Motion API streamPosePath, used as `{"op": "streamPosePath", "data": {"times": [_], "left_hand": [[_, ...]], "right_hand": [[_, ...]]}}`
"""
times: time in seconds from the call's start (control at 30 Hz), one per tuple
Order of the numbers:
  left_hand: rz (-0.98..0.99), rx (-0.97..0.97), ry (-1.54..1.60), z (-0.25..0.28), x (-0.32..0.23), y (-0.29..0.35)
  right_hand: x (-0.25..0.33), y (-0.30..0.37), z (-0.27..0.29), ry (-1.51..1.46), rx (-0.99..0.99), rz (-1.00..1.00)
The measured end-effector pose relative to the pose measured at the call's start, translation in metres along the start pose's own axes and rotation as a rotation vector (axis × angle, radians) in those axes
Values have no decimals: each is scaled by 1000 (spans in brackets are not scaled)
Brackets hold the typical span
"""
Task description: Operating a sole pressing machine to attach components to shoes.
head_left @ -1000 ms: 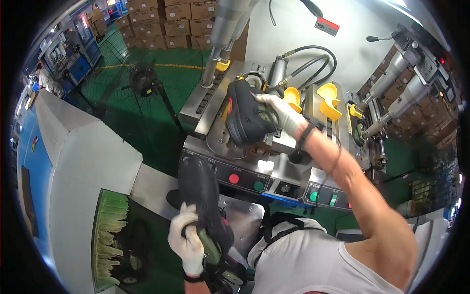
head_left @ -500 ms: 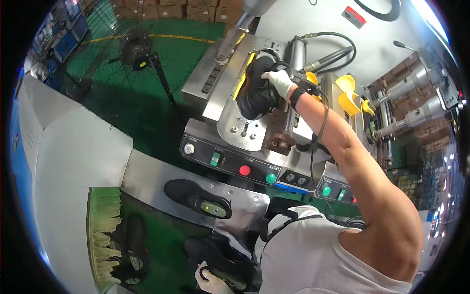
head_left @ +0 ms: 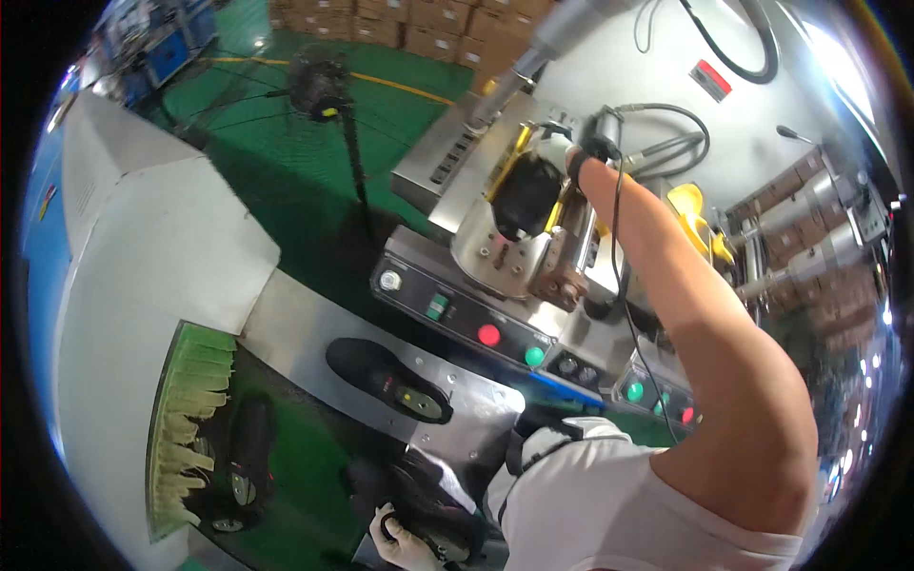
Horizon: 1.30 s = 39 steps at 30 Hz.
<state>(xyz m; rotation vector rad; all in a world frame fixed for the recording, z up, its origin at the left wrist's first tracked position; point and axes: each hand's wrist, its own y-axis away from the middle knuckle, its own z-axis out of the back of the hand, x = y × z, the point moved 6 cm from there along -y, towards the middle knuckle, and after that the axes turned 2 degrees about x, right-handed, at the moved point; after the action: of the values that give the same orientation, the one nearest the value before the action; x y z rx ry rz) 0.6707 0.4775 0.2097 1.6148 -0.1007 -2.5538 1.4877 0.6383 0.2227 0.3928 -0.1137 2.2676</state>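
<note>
Green floor, black shoe slanting lengthwise, toe toward wearer, right grip unclear, left grip pinching second shoe

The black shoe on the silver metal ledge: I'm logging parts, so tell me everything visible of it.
The matte black shoe looks fabric-like, with a small red mark on its side. A hard-looking green insert shows in its opening, bearing a yellow dot. It lies, seemingly sole-down, on the silver metal ledge, rounded toe to the picture's upper left, heel to the lower right. Its underside is hidden. Neither the white-gloved left hand nor the white-gloved right hand touches it.
</note>
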Motion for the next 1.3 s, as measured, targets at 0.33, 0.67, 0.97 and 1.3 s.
{"op": "streamPosePath", "data": {"times": [0.33,0.67,0.97,1.3], "left_hand": [[34,-63,-4,7,19,18],[-21,-32,-26,-10,26,8],[-138,-170,132,32,30,66],[173,-373,4,72,93,66]], "right_hand": [[44,62,-66,-544,21,-292],[97,109,-37,-305,-369,-470],[18,118,-77,-206,-406,-457],[208,387,20,-535,-83,777]]}}
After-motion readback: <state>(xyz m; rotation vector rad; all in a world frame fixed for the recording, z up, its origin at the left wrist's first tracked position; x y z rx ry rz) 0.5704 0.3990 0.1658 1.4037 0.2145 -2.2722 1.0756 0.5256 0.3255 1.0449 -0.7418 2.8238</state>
